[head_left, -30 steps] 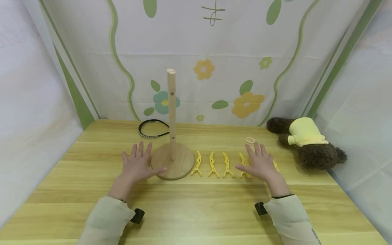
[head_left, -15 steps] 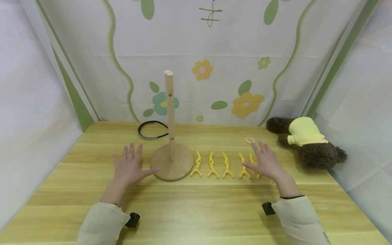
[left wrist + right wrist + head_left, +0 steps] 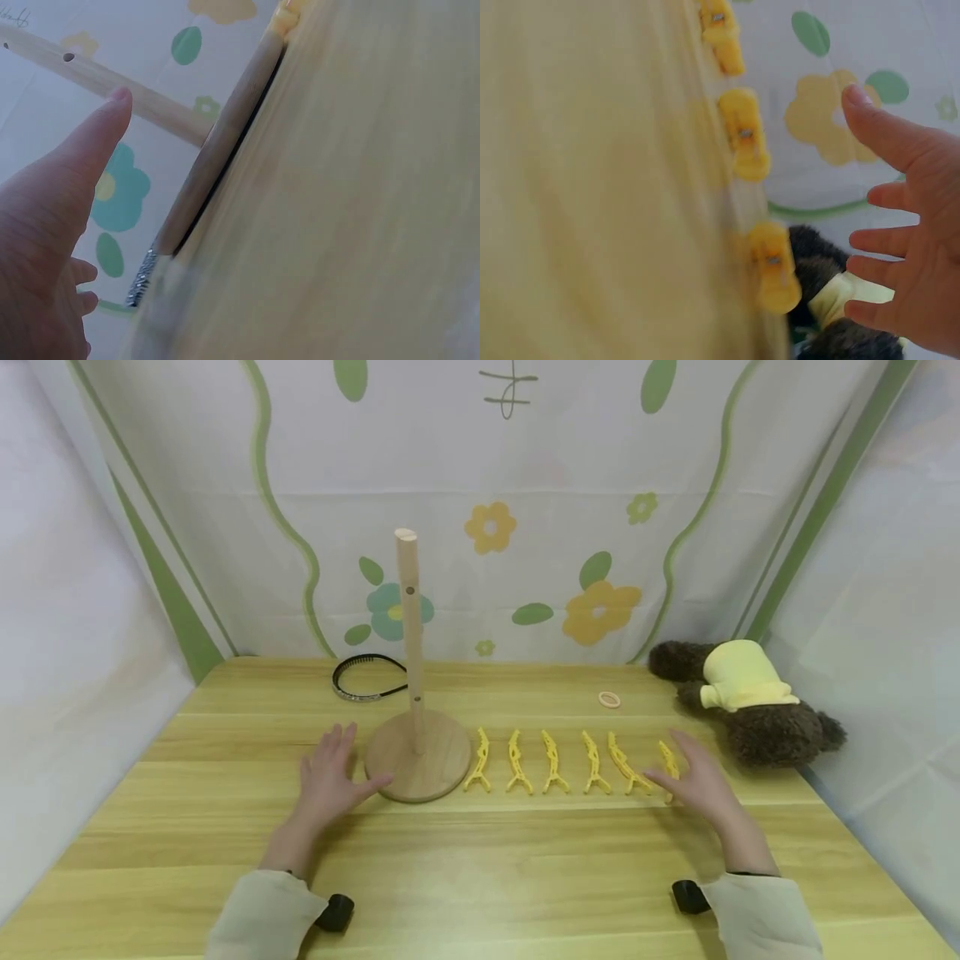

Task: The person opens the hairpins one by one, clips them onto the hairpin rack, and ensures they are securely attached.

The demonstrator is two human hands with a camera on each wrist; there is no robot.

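Note:
My left hand (image 3: 328, 781) hovers beside the round base of a wooden stand (image 3: 438, 777), fingers spread and thumb pointing toward its post. In the left wrist view the thumb appears in front of the post (image 3: 161, 112), with nothing in its grasp. Several yellow hair clips (image 3: 518, 764) lie in a row to the right of the stand. Over the right end of that row is my right hand (image 3: 701, 781), partly covering the last hair clip (image 3: 666, 752). The right wrist view shows its fingers apart and holding nothing, clear of the clips (image 3: 744, 135).
A black headband (image 3: 360, 697) lies behind the stand at the back left. Behind the clips is a small pale ring (image 3: 609, 700). A dark furry plush toy (image 3: 780, 735) in a yellow top lies at the right edge. Printed cloth stands behind the wooden table (image 3: 480, 877).
My right hand has moved right along the row, uncovering clips it hid before. The left hand moved left, then slightly back toward the stand, its fingers drawing closer together.

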